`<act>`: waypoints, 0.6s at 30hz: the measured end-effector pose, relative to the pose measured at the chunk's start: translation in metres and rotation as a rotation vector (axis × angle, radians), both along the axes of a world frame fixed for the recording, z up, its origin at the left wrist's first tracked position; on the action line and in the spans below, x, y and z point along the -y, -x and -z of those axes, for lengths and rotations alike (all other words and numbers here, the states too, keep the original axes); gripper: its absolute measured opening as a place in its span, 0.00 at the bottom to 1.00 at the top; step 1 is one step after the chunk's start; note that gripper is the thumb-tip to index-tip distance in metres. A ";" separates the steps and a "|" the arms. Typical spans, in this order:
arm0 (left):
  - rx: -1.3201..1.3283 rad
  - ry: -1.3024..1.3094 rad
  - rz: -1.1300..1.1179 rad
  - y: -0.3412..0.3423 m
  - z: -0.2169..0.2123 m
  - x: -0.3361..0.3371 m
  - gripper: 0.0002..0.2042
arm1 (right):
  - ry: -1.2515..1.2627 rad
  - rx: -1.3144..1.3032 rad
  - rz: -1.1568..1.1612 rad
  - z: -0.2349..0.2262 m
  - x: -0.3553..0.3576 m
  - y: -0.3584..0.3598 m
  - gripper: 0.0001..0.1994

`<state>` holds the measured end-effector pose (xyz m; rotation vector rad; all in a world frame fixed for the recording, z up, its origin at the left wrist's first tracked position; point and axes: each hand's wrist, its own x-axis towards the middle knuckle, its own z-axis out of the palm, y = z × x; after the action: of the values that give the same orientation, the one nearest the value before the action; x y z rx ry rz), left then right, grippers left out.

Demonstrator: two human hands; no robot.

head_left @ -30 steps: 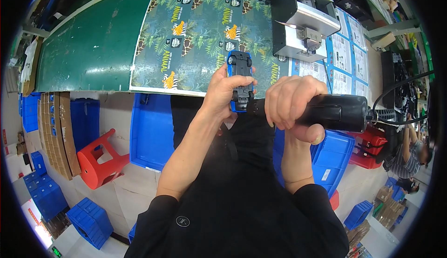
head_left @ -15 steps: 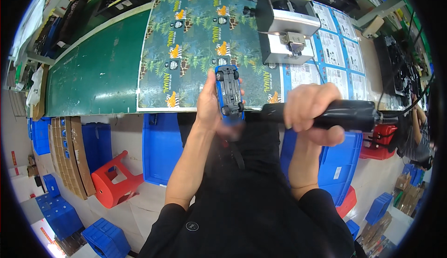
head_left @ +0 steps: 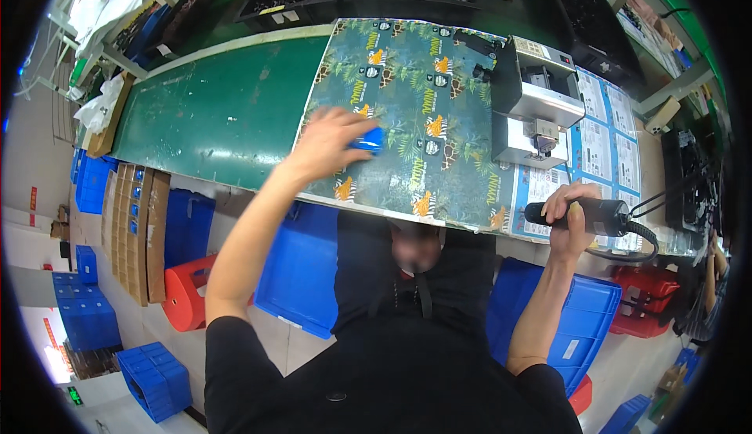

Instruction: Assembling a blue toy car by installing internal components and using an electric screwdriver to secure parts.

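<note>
The left hand (head_left: 329, 142) has its grip closed over a small blue part (head_left: 368, 139), holding it down on the patterned mat (head_left: 415, 97) on the green worktop (head_left: 211, 117). The part looks like rigid moulded plastic, light and fairly smooth, probably best pinched across its long sides. Motion blur smears the hand, and the fingers cover most of the part, so its full shape cannot be made out. At 3 o'clock from it, the right hand (head_left: 570, 216) is wrapped around a black corded power driver (head_left: 591, 216), held off the worktop's near edge. Its tip is not visible.
</note>
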<state>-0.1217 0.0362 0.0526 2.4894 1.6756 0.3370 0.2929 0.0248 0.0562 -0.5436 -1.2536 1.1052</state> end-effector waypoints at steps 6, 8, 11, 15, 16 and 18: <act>-0.078 -0.104 -0.366 0.094 -0.043 0.016 0.40 | -0.007 -0.018 0.040 0.005 -0.002 -0.004 0.16; 0.038 -0.227 -0.320 0.089 -0.059 -0.016 0.35 | 0.022 -0.006 0.062 0.009 -0.001 -0.006 0.16; 0.327 -0.350 -0.247 0.072 -0.112 -0.079 0.27 | 0.034 0.001 0.078 0.005 0.006 -0.001 0.16; 0.413 -0.816 -0.364 0.068 -0.205 -0.183 0.15 | 0.073 -0.075 0.139 0.003 0.011 0.002 0.09; 0.362 -0.886 -0.430 0.075 -0.229 -0.202 0.16 | 0.062 -0.099 0.134 0.006 0.009 0.000 0.08; 0.188 -1.053 -0.488 0.084 -0.269 -0.234 0.18 | 0.061 -0.164 0.137 0.003 0.006 0.003 0.08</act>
<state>-0.2058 0.2704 0.3214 2.3438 2.3926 1.8452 0.2895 0.0187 0.0530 -0.5648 -1.0289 1.0537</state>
